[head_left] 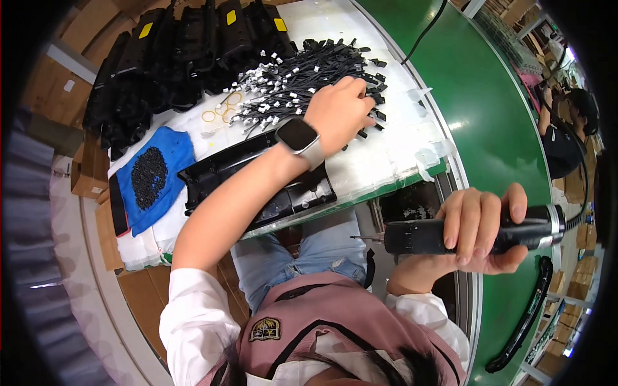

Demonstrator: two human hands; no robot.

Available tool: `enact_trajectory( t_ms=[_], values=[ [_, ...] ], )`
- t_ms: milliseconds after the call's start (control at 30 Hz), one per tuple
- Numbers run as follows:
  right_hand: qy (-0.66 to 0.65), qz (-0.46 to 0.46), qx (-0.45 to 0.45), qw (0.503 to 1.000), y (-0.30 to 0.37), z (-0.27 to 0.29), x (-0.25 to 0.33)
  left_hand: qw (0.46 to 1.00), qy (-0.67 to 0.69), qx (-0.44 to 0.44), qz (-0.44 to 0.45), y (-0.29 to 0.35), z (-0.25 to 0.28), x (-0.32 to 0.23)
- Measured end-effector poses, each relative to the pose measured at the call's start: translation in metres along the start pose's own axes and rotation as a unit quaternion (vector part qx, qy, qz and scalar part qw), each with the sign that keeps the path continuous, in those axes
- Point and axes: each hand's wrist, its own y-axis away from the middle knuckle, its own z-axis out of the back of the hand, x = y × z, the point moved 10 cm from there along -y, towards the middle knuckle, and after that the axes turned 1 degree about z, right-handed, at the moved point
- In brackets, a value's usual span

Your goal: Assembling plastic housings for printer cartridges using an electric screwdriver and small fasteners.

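Note:
My left hand (338, 110), with a smartwatch (298, 136) on its wrist, is at the right side of a pile of black cables (322, 61) with small white connectors. Its fingers are curled down among them, and whatever they pinch is hidden. My right hand (479, 226) wraps around a black electric screwdriver (412, 237), held beyond the table's near edge with its bit pointing left. Beneath my left forearm lies a long black plastic housing (283, 201), open side up, partly covered by the arm.
Several black housings (187, 55) with yellow labels stand at the back left. A blue cloth (177, 145) holds a heap of small black screws (149, 177). Yellowish rings (222, 114) lie beside the cables. On the right runs a green surface (479, 116) bearing a long black part (524, 315); another person (566, 135) is beyond.

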Motion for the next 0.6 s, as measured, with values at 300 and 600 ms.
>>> enact_trajectory(
  t_ms=[300,600],
  values=[
    [0.05,0.025,-0.042,0.998,0.016,0.027,0.035,0.98,-0.014,-0.185,-0.072,-0.01,0.079,0.007],
    [0.051,-0.021,-0.042,0.998,0.007,0.027,-0.007,0.918,0.213,-0.282,0.181,0.044,0.19,0.076]
  ],
)
